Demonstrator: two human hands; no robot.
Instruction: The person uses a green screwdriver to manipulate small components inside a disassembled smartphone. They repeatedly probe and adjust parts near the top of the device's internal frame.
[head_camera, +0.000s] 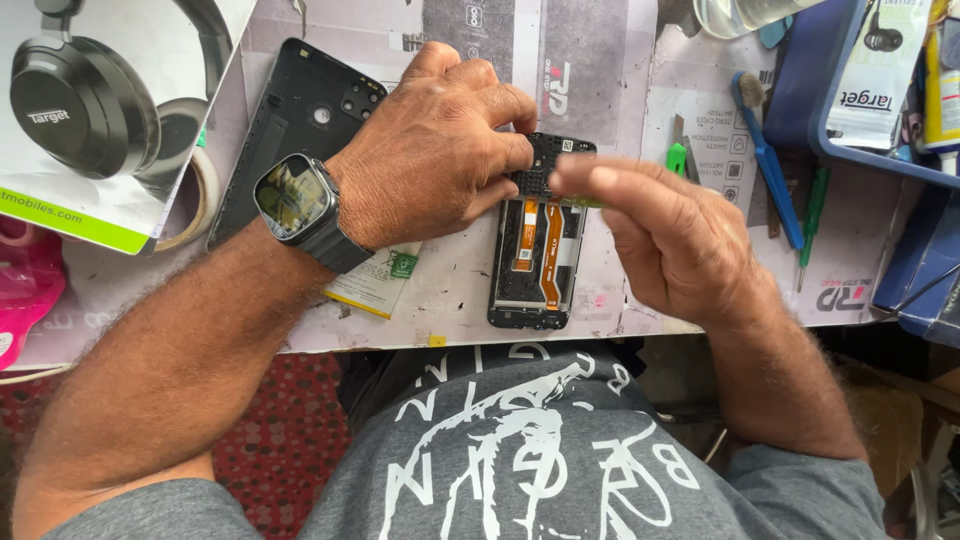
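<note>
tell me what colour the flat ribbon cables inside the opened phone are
Orange flat ribbon cables, running lengthwise down the opened black phone; the head view shows them best.

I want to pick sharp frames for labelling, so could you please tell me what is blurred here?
Head view: the right hand is motion-blurred at its fingertips; the left hand, the opened phone and the wristwatch are sharp, under even light.
</note>
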